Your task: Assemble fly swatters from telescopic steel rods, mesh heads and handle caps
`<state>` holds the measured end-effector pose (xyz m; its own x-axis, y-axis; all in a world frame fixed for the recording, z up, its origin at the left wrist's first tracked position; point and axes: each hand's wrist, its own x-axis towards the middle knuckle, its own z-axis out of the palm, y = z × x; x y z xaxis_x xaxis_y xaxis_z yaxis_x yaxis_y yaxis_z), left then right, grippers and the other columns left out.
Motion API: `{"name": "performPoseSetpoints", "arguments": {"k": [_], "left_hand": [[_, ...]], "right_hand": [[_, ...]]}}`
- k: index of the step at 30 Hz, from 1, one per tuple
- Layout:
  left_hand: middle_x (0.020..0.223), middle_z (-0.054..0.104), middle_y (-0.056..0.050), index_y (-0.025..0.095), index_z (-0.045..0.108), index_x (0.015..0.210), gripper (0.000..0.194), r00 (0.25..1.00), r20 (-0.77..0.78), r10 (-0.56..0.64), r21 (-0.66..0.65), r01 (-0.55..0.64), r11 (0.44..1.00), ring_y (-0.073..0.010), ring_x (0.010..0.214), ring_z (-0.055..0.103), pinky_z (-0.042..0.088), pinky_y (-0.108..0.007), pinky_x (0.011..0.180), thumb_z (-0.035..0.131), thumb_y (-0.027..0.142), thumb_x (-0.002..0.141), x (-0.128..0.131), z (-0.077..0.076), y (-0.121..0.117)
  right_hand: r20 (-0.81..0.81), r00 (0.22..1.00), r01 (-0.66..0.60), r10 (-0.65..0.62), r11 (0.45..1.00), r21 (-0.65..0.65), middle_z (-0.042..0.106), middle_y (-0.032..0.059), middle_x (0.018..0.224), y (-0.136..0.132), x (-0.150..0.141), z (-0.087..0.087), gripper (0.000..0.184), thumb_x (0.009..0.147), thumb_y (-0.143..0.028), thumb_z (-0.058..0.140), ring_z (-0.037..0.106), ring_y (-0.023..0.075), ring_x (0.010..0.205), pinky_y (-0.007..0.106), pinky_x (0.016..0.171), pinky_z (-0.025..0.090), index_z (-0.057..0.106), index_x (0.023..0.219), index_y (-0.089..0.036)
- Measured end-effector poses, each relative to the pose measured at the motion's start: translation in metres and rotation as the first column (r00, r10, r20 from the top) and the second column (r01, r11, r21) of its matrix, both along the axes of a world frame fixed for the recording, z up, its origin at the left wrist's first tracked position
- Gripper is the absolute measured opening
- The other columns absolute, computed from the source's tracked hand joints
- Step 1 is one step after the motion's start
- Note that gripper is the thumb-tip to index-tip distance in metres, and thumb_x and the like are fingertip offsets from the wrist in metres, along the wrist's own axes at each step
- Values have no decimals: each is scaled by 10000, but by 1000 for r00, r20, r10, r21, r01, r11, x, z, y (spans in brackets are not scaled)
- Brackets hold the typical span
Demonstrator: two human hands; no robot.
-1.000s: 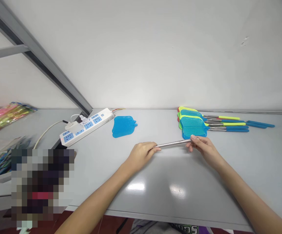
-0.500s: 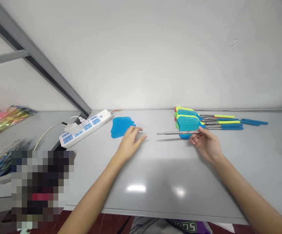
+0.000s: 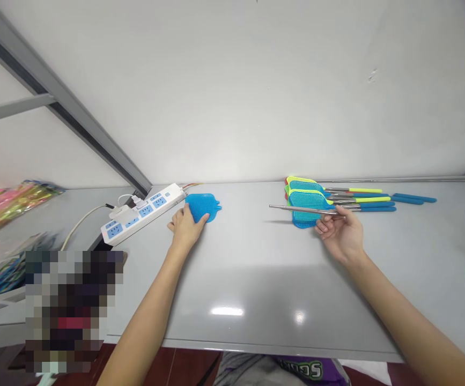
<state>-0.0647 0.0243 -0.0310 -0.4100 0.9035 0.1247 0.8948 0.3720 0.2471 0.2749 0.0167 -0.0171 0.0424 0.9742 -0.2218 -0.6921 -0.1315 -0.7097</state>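
Observation:
My left hand (image 3: 186, 229) is at the near left edge of a blue perforated fly swatter head (image 3: 203, 206), gripping it between thumb and fingers. The head lies on the grey table, its small pronged neck pointing right; more than one head may be stacked there. In my right hand (image 3: 340, 233) a thin metal telescopic rod (image 3: 292, 208) is pinched, its free tip pointing left above the table. Just behind that hand lie several fly swatters (image 3: 308, 201) with blue and yellow heads, metal shafts and coloured handles (image 3: 373, 200).
A white power strip (image 3: 141, 214) with plugs stands at the left. Two loose blue handles (image 3: 413, 198) lie at the right. Long thin metal rods (image 3: 401, 180) run along the wall. Packaged colourful items (image 3: 19, 201) and a blurred-out patch are at far left.
My left hand has moved left and taken hold of the blue swatter head. The metal rod in my right hand has tilted, its left tip now higher.

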Motion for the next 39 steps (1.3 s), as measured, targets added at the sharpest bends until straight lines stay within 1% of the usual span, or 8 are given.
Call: {"name": "performPoseSetpoints", "arguments": {"k": [12, 16, 20, 22, 25, 28, 30, 39], "left_hand": [[1095, 434, -166, 160, 355, 1206, 753, 987, 111, 120, 187, -139, 972, -345, 1047, 377, 300, -471, 840, 584, 503, 576, -4, 4, 1], [986, 502, -120, 136, 440, 1138, 659, 966, 257, 33, 343, -123, 931, -283, 982, 436, 322, -412, 850, 627, 402, 565, -11, 5, 3], [817, 575, -64, 105, 571, 938, 434, 687, 686, -239, 401, -84, 912, -204, 783, 525, 397, -331, 749, 615, 362, 591, -16, 2, 8], [809, 591, -46, 112, 581, 900, 387, 568, 759, -319, 428, -65, 902, -173, 760, 534, 409, -288, 723, 579, 388, 629, -12, 1, 8], [832, 606, -27, 141, 566, 930, 360, 466, 803, -372, 443, -48, 895, -142, 766, 544, 418, -247, 707, 540, 397, 678, 0, 6, 5], [852, 615, -24, 163, 559, 936, 321, 149, 918, -368, 375, -19, 927, -134, 748, 565, 436, -243, 689, 579, 348, 674, 17, 14, -2], [837, 623, -22, 164, 565, 918, 302, 29, 943, -331, 331, 1, 944, -131, 719, 576, 447, -247, 680, 600, 326, 666, 28, 18, -5], [807, 634, -16, 150, 567, 852, 184, -120, 959, -258, 261, 6, 965, -118, 690, 590, 478, -246, 668, 587, 251, 698, 50, 9, -11]], "right_hand": [[34, 993, 107, -109, 992, 72, 265, -34, 385, -1, 4, -2, 290, 691, -325, 393, 306, 70, 369, 226, 391, 269, 379, 448, -168], [9, 992, 123, -124, 989, 78, 261, -30, 373, -1, 4, 0, 299, 692, -314, 385, 303, 69, 364, 223, 387, 261, 384, 433, -164], [11, 992, 127, -129, 988, 88, 260, -30, 371, -1, 3, 1, 313, 700, -325, 387, 305, 68, 361, 224, 384, 263, 379, 431, -164], [21, 991, 128, -130, 987, 94, 258, -32, 373, -1, 3, 1, 318, 701, -335, 391, 307, 69, 361, 224, 383, 264, 375, 432, -165], [36, 991, 125, -130, 987, 102, 254, -33, 375, -1, 3, 2, 331, 704, -341, 392, 304, 66, 357, 225, 381, 262, 367, 426, -165], [48, 990, 127, -133, 986, 113, 242, -33, 369, -2, 3, 1, 344, 710, -336, 388, 296, 64, 352, 222, 375, 252, 361, 413, -163], [66, 989, 125, -134, 984, 127, 231, -35, 369, -2, 2, 0, 350, 712, -336, 392, 294, 63, 351, 221, 374, 250, 359, 409, -164], [225, 967, 110, -118, 993, 51, 234, -48, 359, 1, -1, -6, 366, 715, -294, 449, 283, 51, 336, 212, 354, 237, 338, 392, -164]]}}
